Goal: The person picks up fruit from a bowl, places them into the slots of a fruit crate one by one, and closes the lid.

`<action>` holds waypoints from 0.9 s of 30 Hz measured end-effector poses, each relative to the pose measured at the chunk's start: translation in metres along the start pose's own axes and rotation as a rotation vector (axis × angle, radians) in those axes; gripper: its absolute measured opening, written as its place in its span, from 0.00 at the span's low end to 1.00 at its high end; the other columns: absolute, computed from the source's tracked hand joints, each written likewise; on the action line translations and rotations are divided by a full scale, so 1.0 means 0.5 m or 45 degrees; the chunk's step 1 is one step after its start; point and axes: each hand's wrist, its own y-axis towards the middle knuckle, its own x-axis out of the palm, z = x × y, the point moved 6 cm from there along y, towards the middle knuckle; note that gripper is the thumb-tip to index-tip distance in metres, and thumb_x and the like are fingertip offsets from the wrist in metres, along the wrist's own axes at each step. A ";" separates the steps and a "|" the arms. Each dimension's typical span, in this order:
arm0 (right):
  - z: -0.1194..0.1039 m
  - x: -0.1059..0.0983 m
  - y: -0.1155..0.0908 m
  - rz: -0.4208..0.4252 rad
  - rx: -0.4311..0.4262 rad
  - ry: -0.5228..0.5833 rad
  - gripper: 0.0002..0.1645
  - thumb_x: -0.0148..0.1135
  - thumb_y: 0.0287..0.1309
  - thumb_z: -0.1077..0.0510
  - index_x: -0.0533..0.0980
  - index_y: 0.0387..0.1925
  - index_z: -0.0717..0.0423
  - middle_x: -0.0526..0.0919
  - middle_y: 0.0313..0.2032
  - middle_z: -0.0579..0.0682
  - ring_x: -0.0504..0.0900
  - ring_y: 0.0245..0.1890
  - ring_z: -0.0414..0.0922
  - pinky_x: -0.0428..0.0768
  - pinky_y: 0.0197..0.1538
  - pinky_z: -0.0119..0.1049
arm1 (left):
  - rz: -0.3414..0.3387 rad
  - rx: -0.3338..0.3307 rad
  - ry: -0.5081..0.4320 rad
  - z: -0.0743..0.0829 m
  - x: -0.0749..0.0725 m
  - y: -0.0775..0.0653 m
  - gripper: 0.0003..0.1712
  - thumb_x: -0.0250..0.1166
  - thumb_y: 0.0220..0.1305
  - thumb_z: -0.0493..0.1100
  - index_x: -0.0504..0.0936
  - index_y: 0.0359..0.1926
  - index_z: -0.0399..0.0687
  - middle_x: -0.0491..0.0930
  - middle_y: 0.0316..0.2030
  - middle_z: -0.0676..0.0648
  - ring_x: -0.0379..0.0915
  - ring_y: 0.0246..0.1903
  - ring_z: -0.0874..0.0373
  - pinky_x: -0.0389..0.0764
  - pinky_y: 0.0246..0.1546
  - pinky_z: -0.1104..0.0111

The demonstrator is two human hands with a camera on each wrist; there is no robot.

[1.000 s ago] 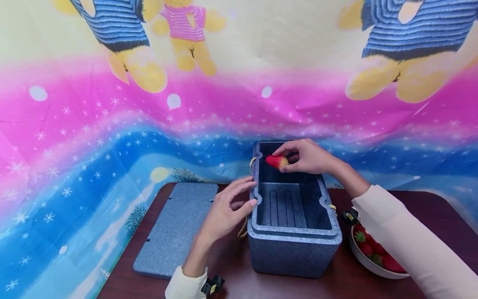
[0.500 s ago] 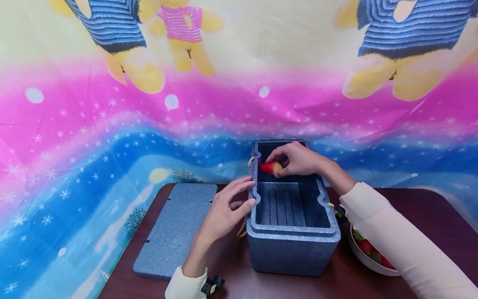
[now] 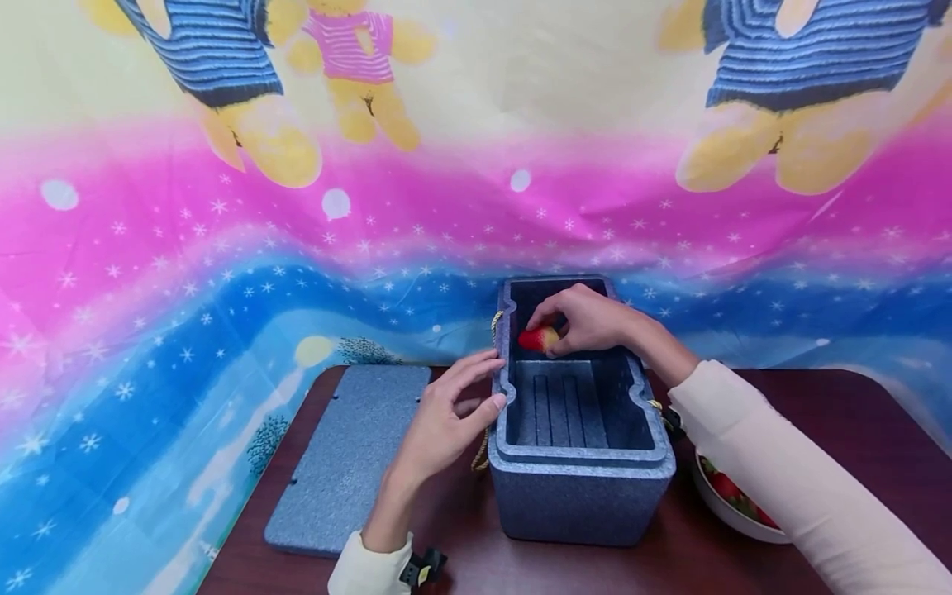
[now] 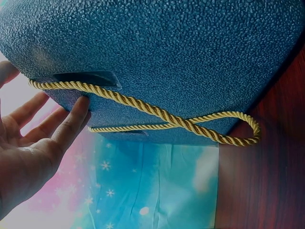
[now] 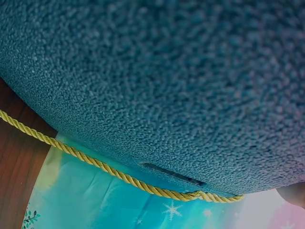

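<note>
In the head view my right hand (image 3: 592, 318) pinches a red strawberry (image 3: 537, 338) with a pale yellowish end. Hand and strawberry are over the far part of a grey-blue foam box (image 3: 583, 504) whose top is uncovered. Several grooves run along the bare part of its floor. My left hand (image 3: 449, 411) rests its fingertips and thumb on the box's left rim, fingers mostly straight. In the left wrist view those fingers touch the box wall beside a gold rope handle (image 4: 138, 105). The right wrist view is mostly filled by the box's outer wall (image 5: 152, 86).
A flat grey foam lid (image 3: 345, 459) lies on the dark wooden table (image 3: 461, 562) left of the box. To the right stands a white bowl (image 3: 744, 522) of strawberries, partly hidden by the right sleeve. A printed cloth (image 3: 446, 198) hangs behind the table.
My right hand has moved left and lower into the box with the strawberry. The left hand keeps its place on the rim. The head view has shifted slightly.
</note>
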 end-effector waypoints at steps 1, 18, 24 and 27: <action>0.000 0.001 0.000 -0.002 0.001 -0.005 0.22 0.79 0.58 0.62 0.87 0.56 0.54 0.90 0.53 0.54 0.89 0.49 0.48 0.92 0.51 0.46 | 0.000 0.000 -0.001 0.000 0.000 0.000 0.26 0.68 0.76 0.48 0.80 0.72 0.57 0.70 0.77 0.55 0.71 0.75 0.53 0.85 0.63 0.49; -0.002 -0.003 -0.006 0.041 0.029 0.081 0.24 0.79 0.59 0.63 0.86 0.58 0.55 0.88 0.58 0.56 0.90 0.56 0.56 0.91 0.55 0.50 | 0.000 0.005 -0.001 -0.002 -0.002 0.000 0.26 0.68 0.76 0.49 0.80 0.72 0.59 0.70 0.78 0.56 0.70 0.75 0.54 0.85 0.63 0.49; 0.002 -0.022 -0.017 0.163 0.057 0.220 0.24 0.79 0.60 0.61 0.86 0.58 0.52 0.88 0.60 0.54 0.91 0.55 0.59 0.89 0.58 0.54 | 0.003 -0.006 0.007 -0.004 -0.002 -0.001 0.26 0.68 0.76 0.49 0.80 0.72 0.60 0.70 0.77 0.57 0.71 0.75 0.54 0.86 0.63 0.50; -0.002 -0.034 -0.029 0.203 0.035 0.256 0.24 0.80 0.61 0.60 0.86 0.58 0.52 0.88 0.59 0.55 0.90 0.55 0.59 0.89 0.59 0.54 | 0.000 -0.014 0.011 -0.004 -0.001 -0.001 0.26 0.68 0.76 0.50 0.80 0.72 0.61 0.70 0.77 0.57 0.71 0.75 0.54 0.86 0.63 0.49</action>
